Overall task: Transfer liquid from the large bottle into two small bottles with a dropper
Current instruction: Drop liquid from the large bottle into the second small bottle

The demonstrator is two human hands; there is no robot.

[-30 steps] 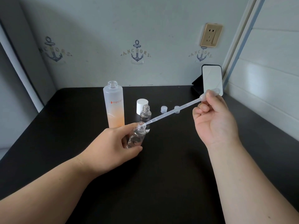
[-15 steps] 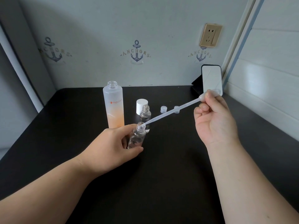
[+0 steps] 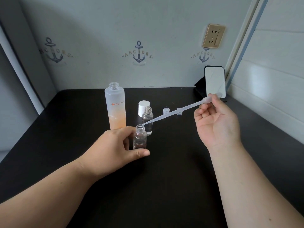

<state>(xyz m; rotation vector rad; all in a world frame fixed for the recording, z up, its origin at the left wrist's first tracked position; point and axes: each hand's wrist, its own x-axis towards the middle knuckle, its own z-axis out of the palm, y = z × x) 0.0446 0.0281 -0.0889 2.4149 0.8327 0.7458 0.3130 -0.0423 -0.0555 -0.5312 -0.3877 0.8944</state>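
Note:
A tall frosted large bottle (image 3: 116, 106) with orange liquid stands uncapped at the table's middle back. My left hand (image 3: 111, 146) grips a small clear bottle (image 3: 139, 139), now upright on the black table (image 3: 49, 132). My right hand (image 3: 217, 122) pinches the bulb of a long plastic dropper (image 3: 174, 113); its tip hovers just above and beside the held bottle's open mouth. A second small bottle (image 3: 147, 120) stands right behind, uncapped, with clear liquid in it.
A white cap (image 3: 144, 106) stands behind the second small bottle. Two small clear caps (image 3: 166, 110) (image 3: 179, 111) lie further right. A phone (image 3: 214, 81) leans on a stand at the back right corner. Walls close the back and right.
My left hand has brought the small bottle from tilted to upright on the table. The dropper tip has come out of its mouth and sits slightly above it.

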